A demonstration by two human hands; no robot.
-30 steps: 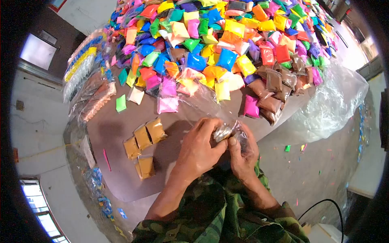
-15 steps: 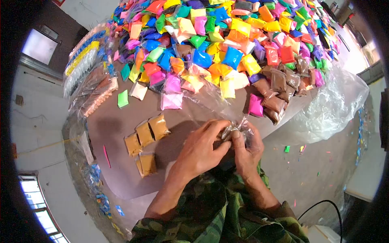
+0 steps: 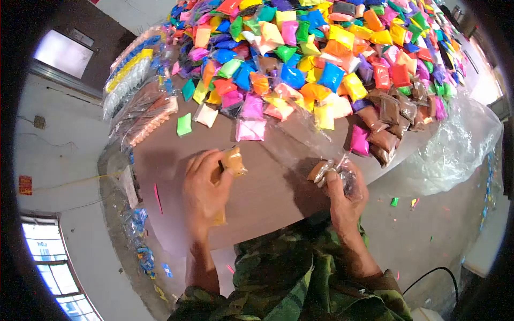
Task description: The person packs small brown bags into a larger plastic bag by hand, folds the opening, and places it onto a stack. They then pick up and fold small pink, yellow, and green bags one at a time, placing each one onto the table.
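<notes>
At the left of the table, my left hand curls over the small tan packets, its thumb at the side of one tan packet. The hand covers most of the others; a corner of a lower packet shows beneath the wrist side. My right hand grips the bunched mouth of a clear plastic bag in front of my body. A shiny brownish packet shows at the thumb of that hand, partly inside the crinkled film.
A big heap of coloured packets covers the far side of the table. Brown packets and a pink packet lie at its right edge. A large clear bag hangs at the right; bagged rows lie left.
My left hand has left the clear bag and moved left onto the tan packets. My right hand still holds the bag, and the whole view has shifted slightly.
</notes>
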